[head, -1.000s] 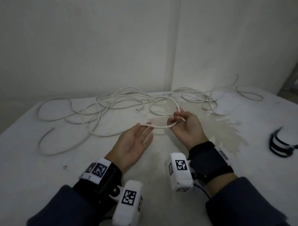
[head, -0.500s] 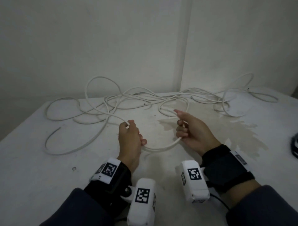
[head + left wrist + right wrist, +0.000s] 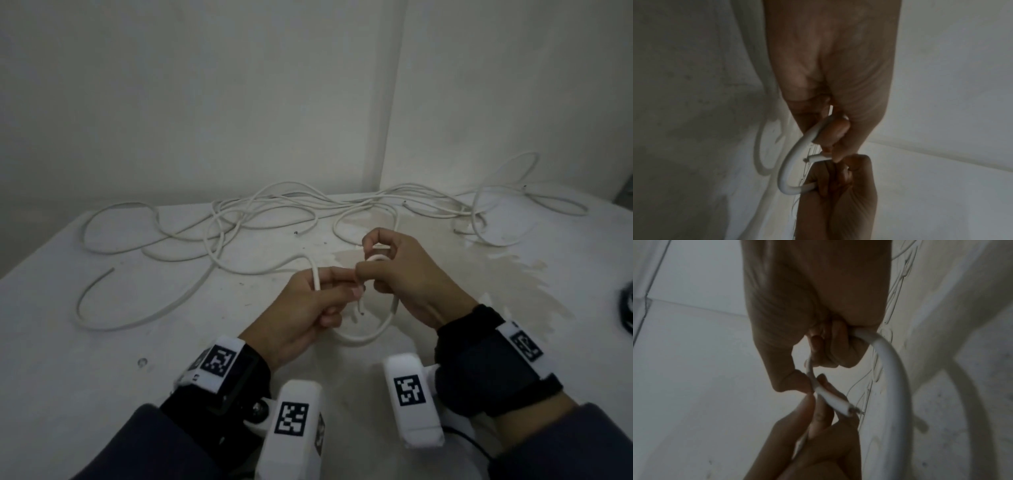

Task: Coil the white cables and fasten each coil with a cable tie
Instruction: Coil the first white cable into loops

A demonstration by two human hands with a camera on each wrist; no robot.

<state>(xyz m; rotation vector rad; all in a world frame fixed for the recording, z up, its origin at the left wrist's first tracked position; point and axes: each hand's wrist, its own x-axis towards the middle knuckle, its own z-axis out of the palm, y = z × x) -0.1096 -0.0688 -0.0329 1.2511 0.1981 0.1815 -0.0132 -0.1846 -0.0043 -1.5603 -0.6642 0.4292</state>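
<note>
Both hands meet above the middle of the white table [image 3: 102,342]. My left hand [image 3: 318,301] pinches a white cable [image 3: 370,337] close to its cut end [image 3: 360,310], which sticks out below the fingers. My right hand [image 3: 394,270] grips the same cable a little farther along, so a small loop hangs between the hands toward me. In the left wrist view the loop [image 3: 791,164] curves from my left hand [image 3: 834,133] to my right hand [image 3: 840,183]. The right wrist view shows the cut end [image 3: 840,404] and the thick loop [image 3: 894,369]. More white cable [image 3: 274,219] lies tangled behind.
Loose cable loops spread across the back of the table from the far left [image 3: 113,240] to the far right [image 3: 513,212]. A dark round object [image 3: 627,308] sits at the right edge. A brownish stain [image 3: 496,274] marks the table on the right. Walls stand close behind.
The hands have come together from apart. The wide arc of cable between them has closed into a small loop, with the cut end now at my left fingers.
</note>
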